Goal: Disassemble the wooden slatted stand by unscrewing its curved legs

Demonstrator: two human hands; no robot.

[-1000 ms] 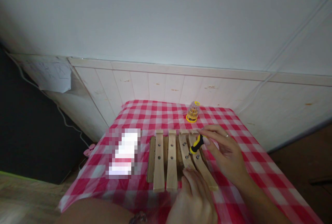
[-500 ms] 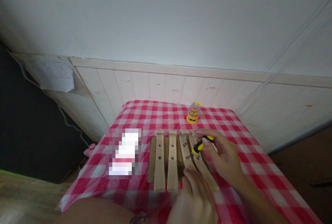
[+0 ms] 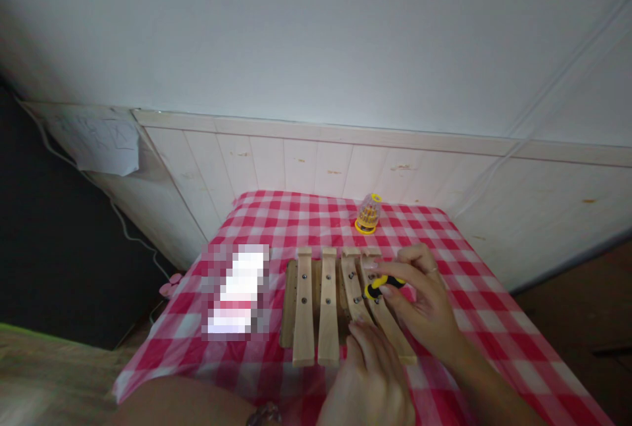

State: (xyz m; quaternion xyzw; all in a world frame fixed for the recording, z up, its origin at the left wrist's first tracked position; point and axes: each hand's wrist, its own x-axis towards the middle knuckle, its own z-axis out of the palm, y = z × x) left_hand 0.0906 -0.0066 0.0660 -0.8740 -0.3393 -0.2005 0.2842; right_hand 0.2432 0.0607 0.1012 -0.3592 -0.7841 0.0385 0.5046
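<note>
In the right hand (image 3: 424, 301): black-and-yellow screwdriver (image 3: 378, 289), pinched by the handle between thumb and fingers; grip closed on it. Held tilted, handle slanting off to the right, shaft running down-left to the lower screw of the third slat (image 3: 352, 288), counted from the left. Seating of the tip too small to tell.

Under the left hand (image 3: 368, 373): near part of the third slat, beside the fourth slat (image 3: 395, 337), with fingers bent over the wood. Cannot tell whether pinching or only pressing; fingertips partly hidden. Bracelet (image 3: 265, 414) at the wrist.

At the middle of the worktop (image 3: 276, 222), on a red-and-white checked cloth (image 3: 474, 281): brown wooden board (image 3: 289, 294), crossed by four pale slats, overhanging at both ends. First slat (image 3: 303, 330) and second slat (image 3: 328, 330) nearly parallel, apart, two dark screws in each. Third and fourth skewed, near ends swung rightward; upper screw of the third standing proud.

Beyond the board, upright: bit holder (image 3: 367, 215) with clear dome, yellow base and yellow top. Left of the board, well apart from both hands: pale pixelated patch (image 3: 239, 288), unreadable. Behind: white panelled wall (image 3: 316, 169).
</note>
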